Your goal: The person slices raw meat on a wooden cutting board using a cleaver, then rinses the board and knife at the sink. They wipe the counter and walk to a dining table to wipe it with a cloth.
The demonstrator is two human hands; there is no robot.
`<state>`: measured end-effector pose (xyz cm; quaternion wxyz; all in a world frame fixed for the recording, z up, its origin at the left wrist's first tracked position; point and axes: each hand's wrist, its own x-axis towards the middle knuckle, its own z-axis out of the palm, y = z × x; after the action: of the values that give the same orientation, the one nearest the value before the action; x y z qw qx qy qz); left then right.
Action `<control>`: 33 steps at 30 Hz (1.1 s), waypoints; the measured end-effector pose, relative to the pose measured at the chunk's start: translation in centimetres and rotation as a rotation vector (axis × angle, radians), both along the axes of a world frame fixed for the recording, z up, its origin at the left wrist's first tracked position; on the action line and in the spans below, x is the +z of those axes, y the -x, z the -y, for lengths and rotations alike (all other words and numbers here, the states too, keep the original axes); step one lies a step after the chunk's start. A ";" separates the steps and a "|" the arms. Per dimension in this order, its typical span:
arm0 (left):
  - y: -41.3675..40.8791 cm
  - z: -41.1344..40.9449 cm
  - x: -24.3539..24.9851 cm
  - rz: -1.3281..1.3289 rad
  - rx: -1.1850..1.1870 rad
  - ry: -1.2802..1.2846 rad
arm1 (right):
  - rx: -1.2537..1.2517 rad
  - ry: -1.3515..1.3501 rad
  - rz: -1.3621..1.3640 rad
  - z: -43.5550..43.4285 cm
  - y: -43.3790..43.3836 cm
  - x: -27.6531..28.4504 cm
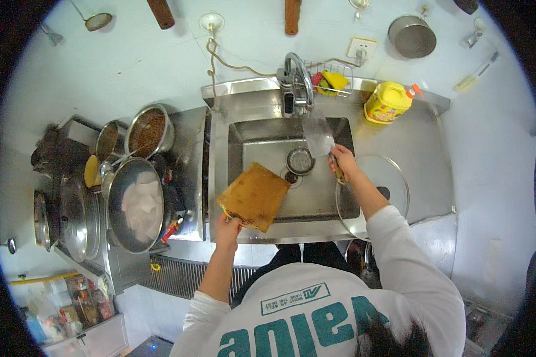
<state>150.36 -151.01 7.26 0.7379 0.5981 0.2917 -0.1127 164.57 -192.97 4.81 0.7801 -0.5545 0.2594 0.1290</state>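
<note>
My left hand grips the near edge of a square wooden cutting board, which is tilted over the left front part of the stainless steel sink. In my right hand is a cleaver, held by its handle. Its broad blade points up and left, just below the spout of the chrome faucet; I cannot tell whether water runs. Between the two hands, a small round metal dish lies on the sink floor beside the drain.
A glass lid rests partly over the sink's right edge. Behind it stands a yellow pump bottle. A wire basket holds cloths by the faucet. Leftward are a wok with pale pieces and a metal pot of brown contents.
</note>
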 end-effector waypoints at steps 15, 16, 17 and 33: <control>2.6 4.4 0.2 -0.079 0.113 -0.076 | 0.488 1.271 0.624 -3.5 -1.1 4.9; 2.5 4.5 0.2 -0.071 0.108 -0.089 | 0.522 1.295 0.624 -3.1 -1.0 5.8; 2.4 4.6 0.2 -0.070 0.094 -0.108 | 0.560 1.322 0.625 -2.5 -0.7 6.6; -25.1 17.6 5.0 0.270 -0.836 -0.861 | 0.122 0.498 0.213 13.3 15.1 5.4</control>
<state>175.50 -168.59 12.30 0.3538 0.9152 -0.0442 -0.1879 149.43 -206.29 10.25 0.6334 -0.7542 0.1659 0.0492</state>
